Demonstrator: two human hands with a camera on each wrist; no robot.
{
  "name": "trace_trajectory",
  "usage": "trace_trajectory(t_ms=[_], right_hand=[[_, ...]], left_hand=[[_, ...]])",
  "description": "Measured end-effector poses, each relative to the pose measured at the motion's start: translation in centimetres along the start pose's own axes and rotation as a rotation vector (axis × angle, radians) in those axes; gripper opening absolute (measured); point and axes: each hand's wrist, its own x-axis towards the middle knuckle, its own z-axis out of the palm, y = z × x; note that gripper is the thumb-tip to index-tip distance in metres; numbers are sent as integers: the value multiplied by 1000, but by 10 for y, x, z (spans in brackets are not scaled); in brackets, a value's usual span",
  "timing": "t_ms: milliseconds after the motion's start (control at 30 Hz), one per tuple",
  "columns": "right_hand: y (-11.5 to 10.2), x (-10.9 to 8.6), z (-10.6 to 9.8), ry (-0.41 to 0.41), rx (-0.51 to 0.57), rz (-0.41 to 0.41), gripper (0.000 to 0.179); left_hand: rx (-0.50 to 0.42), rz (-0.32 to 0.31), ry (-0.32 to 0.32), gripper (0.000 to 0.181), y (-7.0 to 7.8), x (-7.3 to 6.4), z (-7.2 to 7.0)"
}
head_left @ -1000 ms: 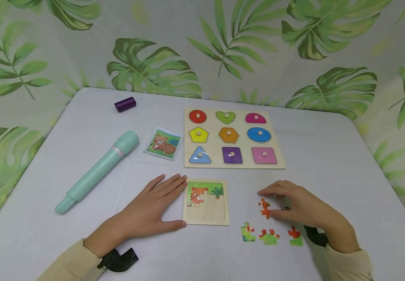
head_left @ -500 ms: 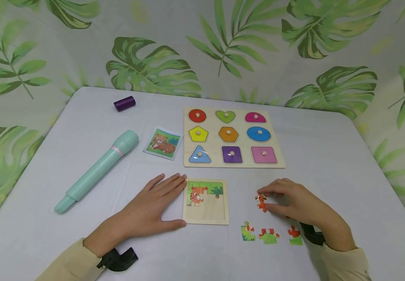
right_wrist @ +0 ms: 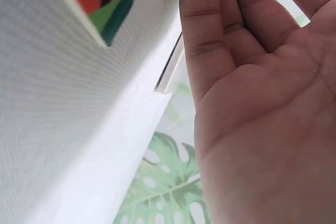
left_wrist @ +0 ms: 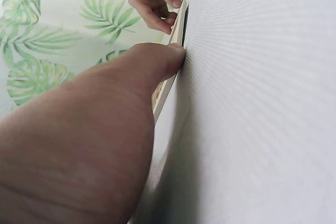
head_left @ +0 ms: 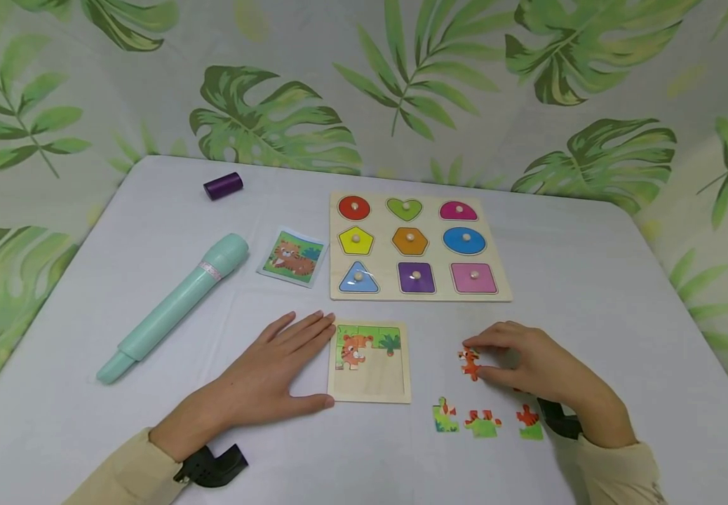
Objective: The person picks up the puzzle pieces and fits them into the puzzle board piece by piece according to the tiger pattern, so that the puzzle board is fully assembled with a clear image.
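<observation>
In the head view, my left hand (head_left: 269, 375) lies with its fingers stretched out, fingertips and thumb touching the left edge of a small wooden puzzle tray (head_left: 369, 400). Tiger puzzle pieces (head_left: 354, 347) fill the tray's top row and part of its left side. To the right of the tray, my right hand (head_left: 537, 361) pinches an orange tiger puzzle piece (head_left: 469, 365) between thumb and index finger, close over the table. Below that hand lie a green-and-orange piece (head_left: 445, 416), a green-bottomed piece (head_left: 483, 425) and a striped piece (head_left: 530, 423). Another piece is mostly hidden under the palm.
Behind the tray lies a wooden shape board (head_left: 381, 261) with knobbed shapes. A tiger picture card (head_left: 292, 258) sits left of it. Farther left are a mint-green tube-like object (head_left: 177, 308) and a purple cylinder (head_left: 224, 186). Leaf-printed cloth (head_left: 427, 84) hangs behind the white table.
My right hand has taken the orange tiger piece and shifted it slightly up and left, turning it a little. Over the last half second it barely moves. The left hand stays put.
</observation>
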Motion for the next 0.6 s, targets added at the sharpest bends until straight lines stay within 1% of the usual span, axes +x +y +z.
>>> trace_trajectory(t_ms=[233, 367, 600], right_hand=[[1, 0, 1, 7, 2, 15, 39], [2, -1, 1, -2, 5, 20, 40], [0, -1, 2, -12, 4, 36, 49]], left_hand=[[7, 2, 2, 98, 0, 0, 1], [4, 3, 0, 98, 0, 0, 1], [4, -3, -3, 98, 0, 0, 0]])
